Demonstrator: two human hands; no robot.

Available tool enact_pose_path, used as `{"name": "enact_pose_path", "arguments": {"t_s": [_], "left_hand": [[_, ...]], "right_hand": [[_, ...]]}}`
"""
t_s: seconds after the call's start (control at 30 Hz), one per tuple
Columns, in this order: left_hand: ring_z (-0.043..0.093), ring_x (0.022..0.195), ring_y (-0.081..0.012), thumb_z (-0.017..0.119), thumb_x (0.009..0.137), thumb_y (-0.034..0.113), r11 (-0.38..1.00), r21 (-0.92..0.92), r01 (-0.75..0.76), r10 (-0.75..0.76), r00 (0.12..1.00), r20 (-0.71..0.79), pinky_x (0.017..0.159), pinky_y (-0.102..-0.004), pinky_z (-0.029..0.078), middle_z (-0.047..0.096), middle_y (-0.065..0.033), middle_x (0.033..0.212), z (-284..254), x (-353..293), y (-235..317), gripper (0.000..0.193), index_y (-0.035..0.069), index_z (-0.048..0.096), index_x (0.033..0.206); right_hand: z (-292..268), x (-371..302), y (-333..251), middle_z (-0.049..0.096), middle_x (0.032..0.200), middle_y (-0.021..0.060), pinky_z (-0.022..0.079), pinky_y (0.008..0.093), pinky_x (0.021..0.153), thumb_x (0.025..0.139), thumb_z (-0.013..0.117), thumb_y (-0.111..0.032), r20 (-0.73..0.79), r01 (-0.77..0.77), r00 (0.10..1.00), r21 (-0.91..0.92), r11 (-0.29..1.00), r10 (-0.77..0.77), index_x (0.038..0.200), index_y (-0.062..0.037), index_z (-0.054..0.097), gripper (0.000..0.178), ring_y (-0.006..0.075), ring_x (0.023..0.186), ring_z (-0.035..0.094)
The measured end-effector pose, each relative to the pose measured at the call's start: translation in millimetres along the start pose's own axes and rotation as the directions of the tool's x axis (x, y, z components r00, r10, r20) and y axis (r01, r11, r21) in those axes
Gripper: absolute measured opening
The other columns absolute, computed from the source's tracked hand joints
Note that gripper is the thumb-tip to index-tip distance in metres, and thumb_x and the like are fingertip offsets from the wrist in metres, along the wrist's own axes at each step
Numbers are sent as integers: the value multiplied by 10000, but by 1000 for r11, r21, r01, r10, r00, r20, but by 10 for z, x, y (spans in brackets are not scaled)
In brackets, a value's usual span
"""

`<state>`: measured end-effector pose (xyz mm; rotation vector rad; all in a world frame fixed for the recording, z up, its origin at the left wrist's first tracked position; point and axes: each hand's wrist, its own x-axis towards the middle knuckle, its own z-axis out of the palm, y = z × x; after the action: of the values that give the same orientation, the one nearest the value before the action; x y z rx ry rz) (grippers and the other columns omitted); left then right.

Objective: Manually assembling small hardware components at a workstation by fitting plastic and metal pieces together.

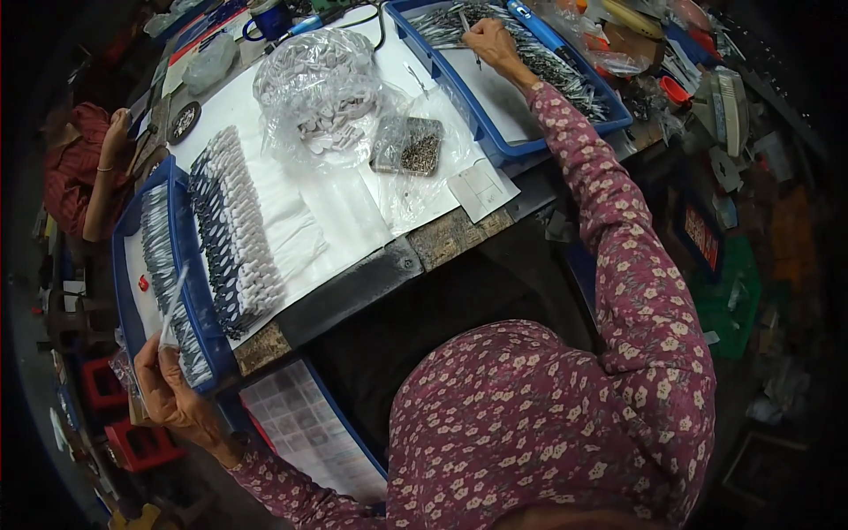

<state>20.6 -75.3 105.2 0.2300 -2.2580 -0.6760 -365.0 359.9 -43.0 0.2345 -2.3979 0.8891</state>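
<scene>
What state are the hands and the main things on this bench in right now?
Left hand: closed on a pale stick.
Right hand: over the right tray; grip unclear.
Left tray: partly filled, pale lining showing.
Right tray: partly filled, slim pieces heaped.
Blue tool: lying across the heap.
Plastic bag: bulging with white pieces.
Clear box: partly filled with metal bits.

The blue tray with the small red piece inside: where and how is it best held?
Probably hold the blue tray by its rim at both short ends, coming from each end: it is long and narrow, and rows of parts outside crowd its right wall.
</scene>
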Motion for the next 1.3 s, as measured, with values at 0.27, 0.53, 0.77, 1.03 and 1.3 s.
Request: {"name": "enact_pose_path", "arguments": {"t_s": [0.27, 0.53, 0.77, 1.03, 1.3], "left_hand": [[533, 697, -126, 542, 863, 78, 909, -412, 64, -10, 991, 132, 677, -224, 427, 568, -83, 794, 14, -223, 53, 141, -46, 561, 929], [557, 676, -143, 569, 863, 179, 760, -634, 145, -13, 978, 208, 666, -243, 446, 600, -125, 768, 143, -415, 137, 209, -13, 494, 901], [568, 658, -190, 542, 876, 201, 412, -867, 281, 15, 949, 315, 660, -296, 483, 595, -173, 742, 415, -664, 134, 227, -5, 448, 893], [481, 593, -152, 471, 911, 156, -64, -874, 481, -24, 875, 483, 585, -285, 489, 468, -60, 663, 833, -787, 404, 155, 4, 465, 939], [311, 525, -17, 512, 892, 129, -18, -802, 598, -60, 800, 597, 456, -158, 242, 436, 3, 694, 1138, -822, 508, 169, -11, 487, 983]], "right_hand": [[-608, -451, -1034, 467, 584, -25, 363, 190, 424, 786, 609, -206, 125, -45, 992, 569, 821, -32, 702, -29, 553, 204, 40, 496, 430], [-771, -1142, -1956, 463, 584, -50, 291, 151, 385, 821, 579, -210, 385, -132, 898, 697, 705, -212, 763, -59, 553, 164, 8, 443, 361], [-683, -1723, -2496, 472, 606, -42, 304, 158, 398, 821, 588, -168, 594, -400, 746, 762, 510, -301, 814, -31, 539, 146, 10, 471, 402], [-659, -2056, -2751, 491, 648, -42, 314, 145, 435, 822, 607, -121, 678, -538, 653, 729, 424, -337, 874, -12, 524, 147, 1, 519, 417], [-619, -2251, -2645, 507, 699, -23, 348, 141, 454, 807, 629, -97, 578, -409, 751, 788, 461, -320, 953, 3, 506, 216, 1, 544, 445]]}}
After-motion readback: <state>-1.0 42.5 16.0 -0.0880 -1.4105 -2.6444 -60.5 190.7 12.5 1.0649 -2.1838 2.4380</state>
